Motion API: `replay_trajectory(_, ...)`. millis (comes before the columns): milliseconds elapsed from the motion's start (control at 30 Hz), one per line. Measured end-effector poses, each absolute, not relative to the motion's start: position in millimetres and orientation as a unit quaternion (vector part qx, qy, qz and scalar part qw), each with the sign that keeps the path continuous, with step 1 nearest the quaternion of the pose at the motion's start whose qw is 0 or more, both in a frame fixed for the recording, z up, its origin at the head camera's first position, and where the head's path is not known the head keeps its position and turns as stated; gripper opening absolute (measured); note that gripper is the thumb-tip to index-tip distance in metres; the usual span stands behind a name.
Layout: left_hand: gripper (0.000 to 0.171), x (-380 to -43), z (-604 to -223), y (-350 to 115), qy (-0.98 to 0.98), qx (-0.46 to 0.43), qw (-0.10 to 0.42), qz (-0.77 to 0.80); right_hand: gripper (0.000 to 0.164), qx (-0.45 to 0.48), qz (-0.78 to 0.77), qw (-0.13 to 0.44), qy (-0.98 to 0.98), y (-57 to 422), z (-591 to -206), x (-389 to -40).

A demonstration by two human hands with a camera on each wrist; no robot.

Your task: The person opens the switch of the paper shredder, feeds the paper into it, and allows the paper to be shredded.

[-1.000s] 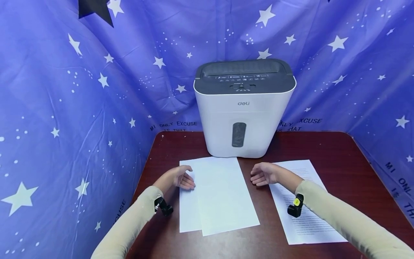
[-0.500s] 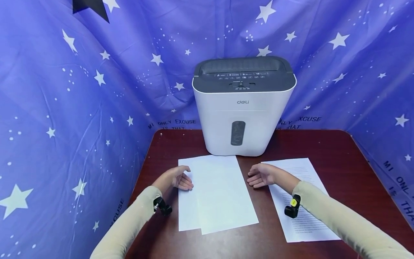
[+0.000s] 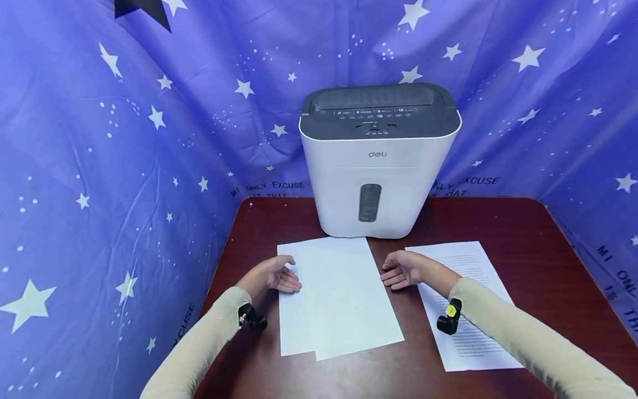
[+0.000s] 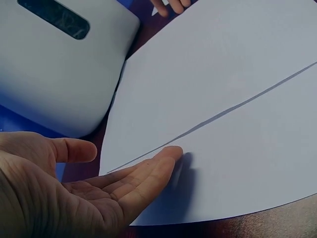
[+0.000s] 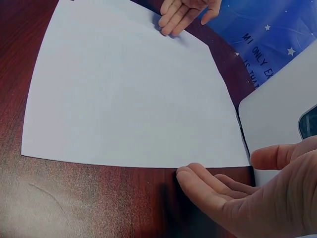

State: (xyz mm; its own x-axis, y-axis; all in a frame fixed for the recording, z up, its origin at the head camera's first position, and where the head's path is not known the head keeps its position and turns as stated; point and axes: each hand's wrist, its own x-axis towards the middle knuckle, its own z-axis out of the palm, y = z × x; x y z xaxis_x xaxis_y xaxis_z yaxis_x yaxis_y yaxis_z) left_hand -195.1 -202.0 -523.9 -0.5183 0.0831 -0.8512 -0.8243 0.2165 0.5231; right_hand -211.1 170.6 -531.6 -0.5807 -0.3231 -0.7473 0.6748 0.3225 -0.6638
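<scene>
Two blank white sheets of paper (image 3: 349,299) overlap on the table, the right one lying over the left. My left hand (image 3: 281,274) hovers over the left edge of the under sheet, palm turned inward, fingers relaxed and holding nothing; its shadow falls on the paper in the left wrist view. Just off the top sheet's right edge is my right hand (image 3: 402,270), also with loose, extended fingers and nothing in them. In the right wrist view its fingertips (image 5: 185,173) are close to that edge; I cannot tell whether they touch it.
A white and dark grey paper shredder (image 3: 376,183) marked "deli" stands behind the sheets. Partly under my right forearm lies a printed page (image 3: 480,338). The dark red table (image 3: 498,221) is backed by a blue star-patterned curtain (image 3: 199,111).
My right hand has moved slightly left, closer to the top sheet's edge. The left hand stays in place, and the papers have not visibly moved; the head view has shifted a little.
</scene>
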Motion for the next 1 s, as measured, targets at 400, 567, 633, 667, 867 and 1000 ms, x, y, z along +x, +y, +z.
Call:
replay_trajectory(400,0.039,-192.9,-530.7,-193.2,0.657,-0.281,0.4,0.574,0.05,0.141,-0.577,0.431,0.679,168.6,-536.6,-205.8)
replay_trajectory(567,0.026,-191.7,-537.1,-188.9,0.672,-0.257,0.395,0.571,0.049,0.143,-0.592,0.432,0.665,167.7,-541.1,-204.5)
replay_trajectory(633,0.019,-191.4,-539.3,-187.5,0.681,-0.242,0.394,0.568,0.044,0.148,-0.601,0.432,0.656,166.1,-543.6,-203.4)
replay_trajectory(667,0.017,-191.3,-540.2,-186.9,0.683,-0.234,0.397,0.566,0.042,0.146,-0.606,0.433,0.651,165.6,-545.0,-202.8)
replay_trajectory(867,0.027,-191.2,-544.4,-185.7,0.671,-0.184,0.431,0.574,0.039,0.121,-0.637,0.433,0.626,166.1,-552.1,-198.9)
replay_trajectory(1000,0.06,-191.3,-547.6,-185.3,0.654,-0.167,0.441,0.591,0.051,0.105,-0.644,0.437,0.619,166.7,-555.9,-195.5)
